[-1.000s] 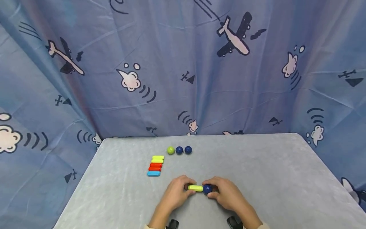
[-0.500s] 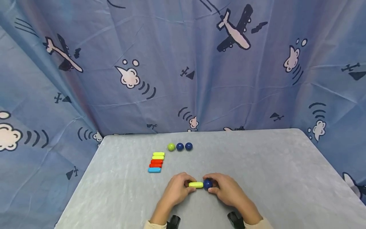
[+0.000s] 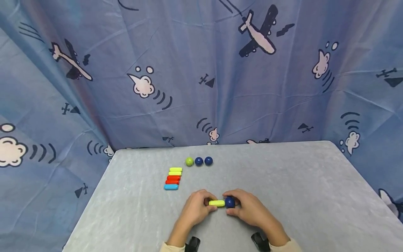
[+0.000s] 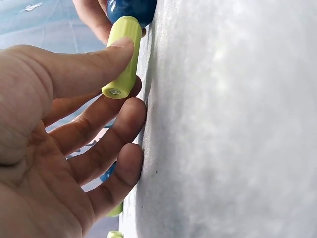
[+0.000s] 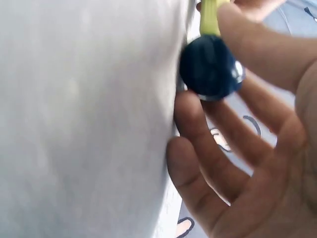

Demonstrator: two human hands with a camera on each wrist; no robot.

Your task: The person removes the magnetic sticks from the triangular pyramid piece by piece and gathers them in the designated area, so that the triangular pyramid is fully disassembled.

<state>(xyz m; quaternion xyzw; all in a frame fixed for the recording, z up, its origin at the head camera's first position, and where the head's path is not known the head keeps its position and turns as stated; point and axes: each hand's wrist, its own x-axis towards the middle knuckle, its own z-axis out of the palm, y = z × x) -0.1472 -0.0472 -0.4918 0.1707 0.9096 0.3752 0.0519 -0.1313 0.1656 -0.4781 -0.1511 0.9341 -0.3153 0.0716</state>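
Note:
Between thumb and fingers, my left hand (image 3: 196, 209) pinches a yellow-green rod (image 3: 217, 203) low over the grey table. A dark blue ball (image 3: 230, 202) meets the rod's right end, and my right hand (image 3: 250, 207) holds it with thumb and fingers about it. From the left wrist, the rod (image 4: 124, 57) shows a small round metal-looking spot in its near end, with the ball (image 4: 133, 11) at its far end. In the right wrist view the ball (image 5: 210, 67) touches the rod (image 5: 210, 17); the thumb lies close over both.
On the table (image 3: 283, 175), left of centre, lies a row of short rods: yellow-green (image 3: 175, 173), red (image 3: 173, 177) and blue (image 3: 171, 187). Behind them stand a green ball (image 3: 189, 161) and two dark blue balls (image 3: 203, 161). A printed curtain (image 3: 189, 105) hangs behind the table.
The head view has tilted slightly, shifting the whole scene. Both hands stay on the rod and ball; my right thumb has shifted slightly left below the ball.

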